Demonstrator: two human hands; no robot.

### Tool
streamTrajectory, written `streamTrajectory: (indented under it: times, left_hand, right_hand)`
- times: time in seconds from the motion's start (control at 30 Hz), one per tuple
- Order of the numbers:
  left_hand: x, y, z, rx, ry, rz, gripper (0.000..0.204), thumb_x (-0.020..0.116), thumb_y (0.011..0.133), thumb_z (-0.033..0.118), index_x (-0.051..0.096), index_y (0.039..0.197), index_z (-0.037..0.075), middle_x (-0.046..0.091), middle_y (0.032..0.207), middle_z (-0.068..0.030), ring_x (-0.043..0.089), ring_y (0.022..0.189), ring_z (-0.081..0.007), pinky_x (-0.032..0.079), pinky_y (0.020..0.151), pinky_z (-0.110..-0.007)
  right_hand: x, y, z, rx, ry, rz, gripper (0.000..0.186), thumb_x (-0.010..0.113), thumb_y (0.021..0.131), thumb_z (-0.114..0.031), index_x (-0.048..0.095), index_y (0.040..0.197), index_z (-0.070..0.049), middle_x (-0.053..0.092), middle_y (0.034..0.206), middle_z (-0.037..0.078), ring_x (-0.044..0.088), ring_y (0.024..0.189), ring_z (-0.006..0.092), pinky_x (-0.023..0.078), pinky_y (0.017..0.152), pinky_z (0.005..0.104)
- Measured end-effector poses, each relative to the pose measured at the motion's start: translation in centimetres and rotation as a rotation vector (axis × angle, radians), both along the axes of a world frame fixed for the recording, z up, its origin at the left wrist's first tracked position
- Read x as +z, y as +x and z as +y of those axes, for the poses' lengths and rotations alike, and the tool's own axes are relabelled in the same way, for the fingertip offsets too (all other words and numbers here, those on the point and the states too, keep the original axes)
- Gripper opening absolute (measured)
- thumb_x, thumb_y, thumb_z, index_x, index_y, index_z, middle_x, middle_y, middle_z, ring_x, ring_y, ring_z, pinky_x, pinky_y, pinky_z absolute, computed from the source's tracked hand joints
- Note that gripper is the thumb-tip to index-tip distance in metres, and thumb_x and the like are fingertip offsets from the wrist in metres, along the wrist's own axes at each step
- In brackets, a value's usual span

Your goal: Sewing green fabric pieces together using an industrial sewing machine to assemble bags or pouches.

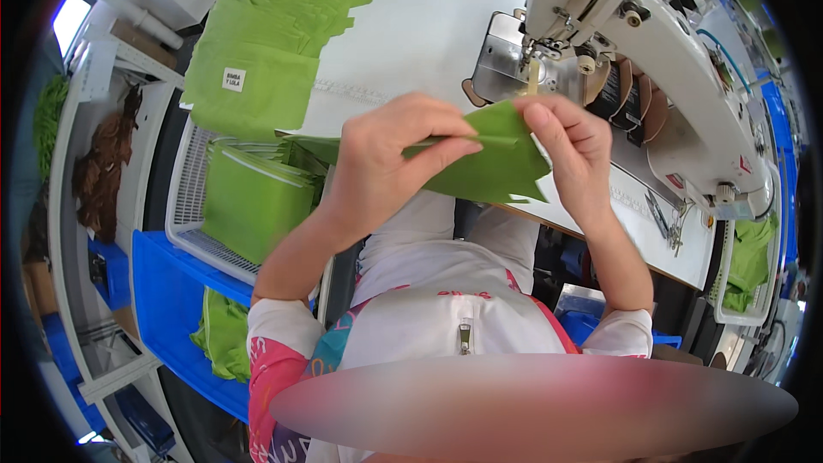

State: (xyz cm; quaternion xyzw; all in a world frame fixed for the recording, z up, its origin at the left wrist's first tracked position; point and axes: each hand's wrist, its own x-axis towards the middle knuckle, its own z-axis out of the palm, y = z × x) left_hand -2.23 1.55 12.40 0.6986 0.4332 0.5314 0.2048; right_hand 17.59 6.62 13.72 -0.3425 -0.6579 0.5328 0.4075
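Note:
A folded piece of green fabric (501,163) is stretched between my two hands, just in front of the sewing machine (617,26). My left hand (381,154) pinches its left part between thumb and fingers. At its upper right corner, my right hand (570,141) is closed on the fabric, thumb against the fingers. The machine's needle area stands just beyond my right hand, above a shiny metal plate (501,60). A stack of green fabric pieces (257,56) lies on the white table to the left, a small white label on the top one.
Below the stack, a white basket (182,193) holds folded green pieces (257,197). Under it sits a blue bin (163,291) with green cloth inside. Scissors or snips (658,216) lie at the table's right. Another white basket (741,317) with green fabric stands farther right.

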Motion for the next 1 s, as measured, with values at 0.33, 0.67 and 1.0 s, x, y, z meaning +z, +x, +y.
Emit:
streamTrajectory:
  times: [0.33, 0.67, 1.0]
  left_hand:
    - [-6.7, 4.5, 0.1, -0.073, -0.431, -0.738, 0.018, 0.07, 0.075, -0.004, 0.065, 0.091, 0.002, 0.064, 0.088, -0.0089, 0.062, 0.076, -0.017, 0.048, 0.072, -0.028]
    - [-8.8, 5.7, 1.2, 0.09, -0.034, -0.186, 0.021, 0.07, 0.076, -0.001, 0.068, 0.096, 0.004, 0.062, 0.092, -0.0049, 0.06, 0.079, -0.0159, 0.046, 0.071, -0.026]
    - [-6.9, 3.5, 1.8, -0.305, -0.643, -0.798, 0.012, 0.055, 0.09, 0.007, 0.063, 0.088, -0.002, 0.061, 0.092, -0.0046, 0.054, 0.079, -0.0108, 0.041, 0.074, -0.024]
  right_hand:
    - [-3.5, 1.4, -1.5, -0.065, 0.088, -0.182, 0.013, 0.064, 0.085, -0.005, 0.066, 0.094, 0.004, 0.059, 0.077, 0.006, 0.055, 0.07, 0.0114, 0.043, 0.062, 0.0255]
    - [-5.5, 1.3, -2.5, -0.231, 0.037, -0.143, 0.013, 0.063, 0.086, -0.005, 0.067, 0.095, 0.003, 0.069, 0.077, 0.007, 0.061, 0.068, 0.0071, 0.049, 0.062, 0.0218]
    - [-4.7, 2.3, -2.1, -0.149, -0.01, -0.181, 0.013, 0.065, 0.085, -0.005, 0.067, 0.094, 0.004, 0.068, 0.076, 0.008, 0.061, 0.068, 0.0074, 0.049, 0.062, 0.0217]
